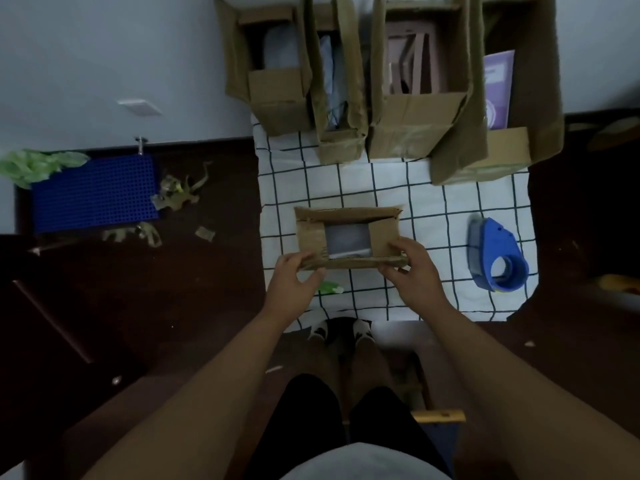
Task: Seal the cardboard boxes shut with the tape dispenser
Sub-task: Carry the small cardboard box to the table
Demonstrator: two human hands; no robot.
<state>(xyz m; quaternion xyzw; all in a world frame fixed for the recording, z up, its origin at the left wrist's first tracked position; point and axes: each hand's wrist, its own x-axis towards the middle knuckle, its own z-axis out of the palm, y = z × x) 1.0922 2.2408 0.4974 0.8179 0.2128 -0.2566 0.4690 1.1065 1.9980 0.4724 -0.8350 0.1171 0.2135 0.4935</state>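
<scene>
Left hand [294,276] and right hand [414,268] each in pinching grip on small cardboard box [347,237] near flap, blue tape dispenser [496,255] apart on checked cloth [433,202].

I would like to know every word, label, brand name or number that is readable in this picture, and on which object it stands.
Nothing here can be read.
Purple booklet in the rightmost open box: a pale label with print, too blurred to read.
Blue tape dispenser on the checked cloth: no marking visible.
Small box held by both hands: no print visible.
</scene>
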